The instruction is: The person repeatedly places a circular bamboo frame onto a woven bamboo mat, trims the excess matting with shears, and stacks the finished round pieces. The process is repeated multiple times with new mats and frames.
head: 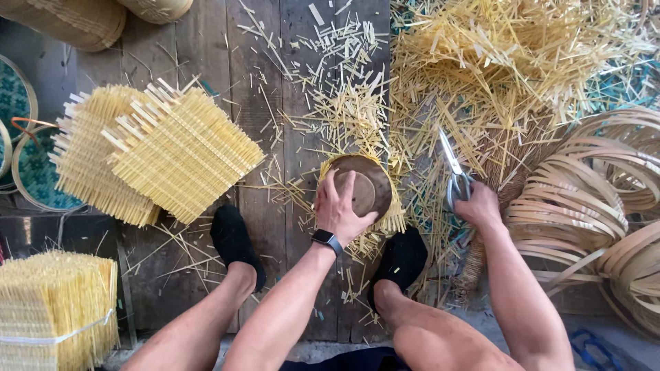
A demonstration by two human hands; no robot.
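My left hand point(338, 209) presses down on a round dark wooden mould point(371, 180) that sits on a small woven bamboo mat point(393, 218) between my feet. A black watch is on that wrist. My right hand point(478, 206) grips a pair of metal scissors point(452, 165), blades pointing up and away, just right of the mould. Cut bamboo slivers point(344, 103) lie scattered on the plank floor around it.
Two woven bamboo mats point(158, 151) lie overlapped at left, a tied stack of mats point(55, 309) at lower left. Bent bamboo hoops point(591, 199) pile up at right. A heap of offcuts point(509, 55) fills the upper right. Baskets point(75, 20) stand at top left.
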